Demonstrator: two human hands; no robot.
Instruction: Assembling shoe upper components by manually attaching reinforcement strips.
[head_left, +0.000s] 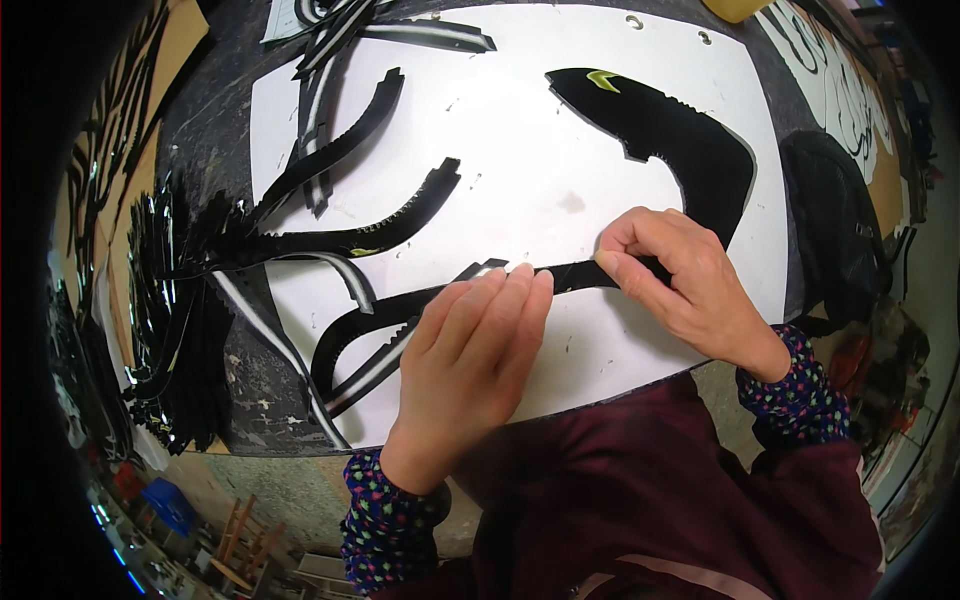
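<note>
A long black strip of thin, flexible-looking material (375, 312) runs across the near part of a white board (520, 120), its left end curling towards me. My left hand (475, 350) lies flat on it, fingers straight and side by side. Thumb and fingertips of my right hand (680, 275) pinch the strip farther right. Beyond that hand, a wide curved black piece (715, 165) with notched edges and a yellow-green mark bends away; whether it joins the strip is hidden. A black strip with a white stripe (372, 376) passes beneath my left hand.
Notched curved black pieces (400, 215) and striped strips (425, 35) lie at the board's left and far side. A thick bundle of black strips (180, 320) hangs at the table's left edge. A black bag (835, 215) is at the right, wooden stools (240, 540) below left.
</note>
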